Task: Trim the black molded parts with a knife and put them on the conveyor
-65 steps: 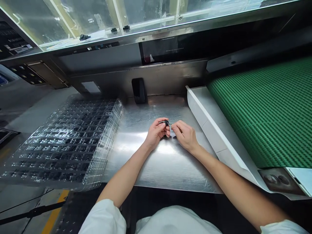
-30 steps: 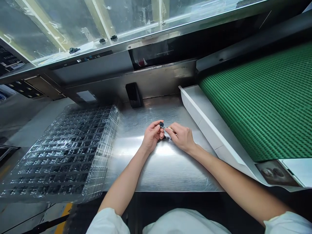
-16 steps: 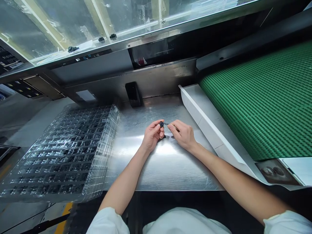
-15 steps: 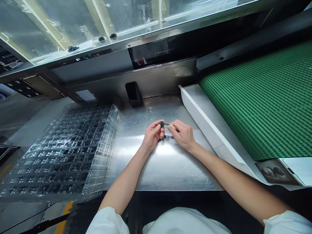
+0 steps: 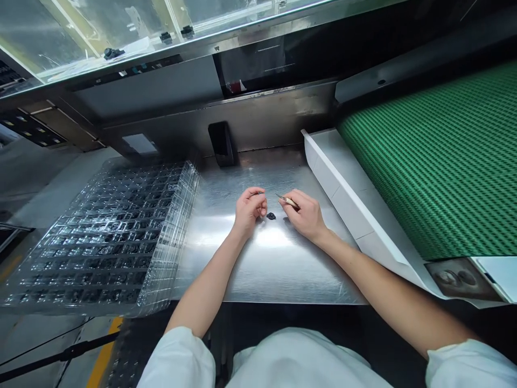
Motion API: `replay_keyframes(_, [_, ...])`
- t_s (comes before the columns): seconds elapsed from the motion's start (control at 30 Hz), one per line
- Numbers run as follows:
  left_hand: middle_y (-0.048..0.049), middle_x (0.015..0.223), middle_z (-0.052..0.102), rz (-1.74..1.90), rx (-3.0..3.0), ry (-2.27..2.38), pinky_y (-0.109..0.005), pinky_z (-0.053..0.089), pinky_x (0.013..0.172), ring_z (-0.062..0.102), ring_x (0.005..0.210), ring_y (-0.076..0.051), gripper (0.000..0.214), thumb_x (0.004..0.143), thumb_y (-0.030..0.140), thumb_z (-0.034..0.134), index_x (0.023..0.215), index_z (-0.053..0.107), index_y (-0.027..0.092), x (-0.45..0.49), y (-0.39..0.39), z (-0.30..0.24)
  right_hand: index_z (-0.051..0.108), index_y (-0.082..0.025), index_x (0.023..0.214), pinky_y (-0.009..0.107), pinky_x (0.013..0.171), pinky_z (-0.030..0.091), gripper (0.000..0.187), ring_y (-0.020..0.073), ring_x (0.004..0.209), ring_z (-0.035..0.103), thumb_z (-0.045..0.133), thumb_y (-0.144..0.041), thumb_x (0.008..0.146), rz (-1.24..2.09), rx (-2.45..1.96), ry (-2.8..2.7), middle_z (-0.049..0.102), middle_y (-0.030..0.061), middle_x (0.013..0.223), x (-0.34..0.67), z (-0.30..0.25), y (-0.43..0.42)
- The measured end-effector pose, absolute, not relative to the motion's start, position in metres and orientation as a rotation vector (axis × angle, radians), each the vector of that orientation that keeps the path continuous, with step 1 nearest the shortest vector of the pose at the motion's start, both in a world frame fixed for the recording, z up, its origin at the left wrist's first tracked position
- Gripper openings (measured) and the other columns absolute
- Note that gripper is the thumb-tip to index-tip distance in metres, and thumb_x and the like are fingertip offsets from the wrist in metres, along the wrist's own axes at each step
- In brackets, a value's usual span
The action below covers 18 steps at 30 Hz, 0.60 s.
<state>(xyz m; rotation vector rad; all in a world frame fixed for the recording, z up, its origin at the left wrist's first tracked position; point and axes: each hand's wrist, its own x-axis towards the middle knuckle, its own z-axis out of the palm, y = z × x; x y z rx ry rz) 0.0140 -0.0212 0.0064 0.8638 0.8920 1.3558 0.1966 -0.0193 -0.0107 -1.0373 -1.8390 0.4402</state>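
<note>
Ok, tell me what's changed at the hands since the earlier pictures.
The left hand and right hand have drawn slightly apart. A black part now shows whole beside the left hand; the one pinched there earlier is out of sight, perhaps this very one. The right hand still grips the tool; tray stack, phone and belt stayed put.

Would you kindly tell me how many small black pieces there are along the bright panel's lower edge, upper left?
3: the left piece set apart, then the middle piece and the right piece close together.
</note>
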Motion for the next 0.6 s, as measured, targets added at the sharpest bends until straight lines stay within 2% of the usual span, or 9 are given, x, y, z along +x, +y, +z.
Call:
replay_keyframes(0.13, [0.0096, 0.058, 0.050, 1.533, 0.709, 0.990, -0.019, 0.023, 0.044, 0.041, 0.042, -0.005, 0.040, 0.071, 0.037, 0.085, 0.087, 0.052, 0.022, -0.006, -0.009, 0.007, 0.072, -0.024, 0.102, 0.032, 0.067, 0.037, 0.015, 0.0186, 0.081, 0.062, 0.063, -0.036, 0.103, 0.400, -1.080, -2.070, 0.070, 0.0027, 0.096, 0.197, -0.025, -0.017])
replay_keyframes(0.23, [0.0094, 0.059, 0.050, 1.596, 0.648, 1.035, -0.019, 0.023, 0.044, 0.040, 0.043, -0.005, 0.038, 0.074, 0.035, 0.083, 0.086, 0.050, 0.022, -0.014, -0.005, 0.006, 0.075, -0.027, 0.111, 0.032, 0.063, 0.034, 0.016, 0.0189, 0.080, 0.063, 0.069, -0.038, 0.101, 0.358, -1.120, -2.248, 0.070, 0.0024, 0.103, 0.197, -0.031, -0.018])
replay_keyframes(0.33, [0.0067, 0.063, 0.056, 1.596, 0.650, 1.039, -0.019, 0.030, 0.047, 0.049, 0.046, -0.007, 0.037, 0.077, 0.037, 0.084, 0.089, 0.052, 0.021, -0.015, -0.004, 0.003, 0.075, -0.027, 0.105, 0.031, 0.063, 0.033, 0.010, 0.0186, 0.078, 0.062, 0.070, -0.033, 0.098, 0.406, -1.104, -2.250, 0.070, 0.0020, 0.100, 0.196, -0.032, -0.018])
replay_keyframes(0.47, [0.0009, 0.071, 0.065, 1.521, 0.744, 1.021, -0.021, 0.043, 0.052, 0.060, 0.055, -0.010, 0.038, 0.078, 0.041, 0.085, 0.098, 0.063, 0.017, -0.010, -0.005, -0.003, 0.070, -0.023, 0.092, 0.031, 0.070, 0.040, 0.005, 0.0193, 0.081, 0.063, 0.067, -0.026, 0.095, 0.525, -1.041, -2.111, 0.071, 0.0024, 0.092, 0.197, -0.026, -0.016])
replay_keyframes(0.6, [0.0002, 0.075, 0.066, 1.370, 0.884, 0.992, -0.021, 0.043, 0.050, 0.058, 0.054, -0.009, 0.042, 0.078, 0.044, 0.085, 0.104, 0.070, 0.014, 0.003, -0.011, -0.007, 0.069, -0.022, 0.093, 0.031, 0.068, 0.044, 0.020, 0.0190, 0.075, 0.061, 0.070, -0.042, 0.094, 0.731, -1.049, -1.770, 0.070, 0.0024, 0.086, 0.195, -0.017, -0.015])
